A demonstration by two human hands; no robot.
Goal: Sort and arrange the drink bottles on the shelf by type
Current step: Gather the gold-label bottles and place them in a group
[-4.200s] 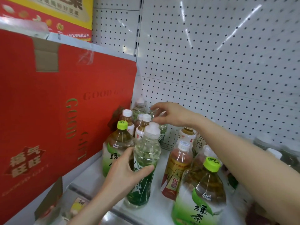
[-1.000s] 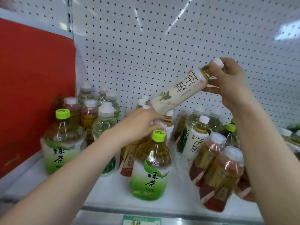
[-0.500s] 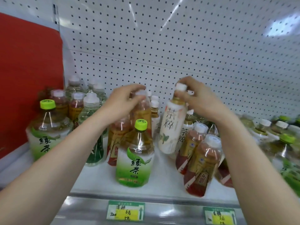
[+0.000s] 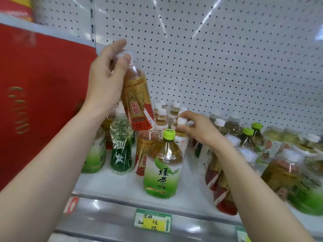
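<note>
My left hand grips a red-and-gold labelled bottle by its neck and cap, lifted tilted above the shelf. My right hand pinches the white cap of a white-labelled tea bottle standing among others like it at the back. A green tea bottle with a lime cap stands at the front middle. A clear bottle with a dark green label stands left of it. More red-and-gold bottles stand under my right forearm.
A red carton walls off the left side. White pegboard backs the shelf. Mixed green tea and other bottles crowd the right. Price tags sit on the shelf's front rail.
My left hand has lifted the red-and-gold bottle up and to the left. My right hand has set the white-labelled bottle down at the back and still holds its cap.
</note>
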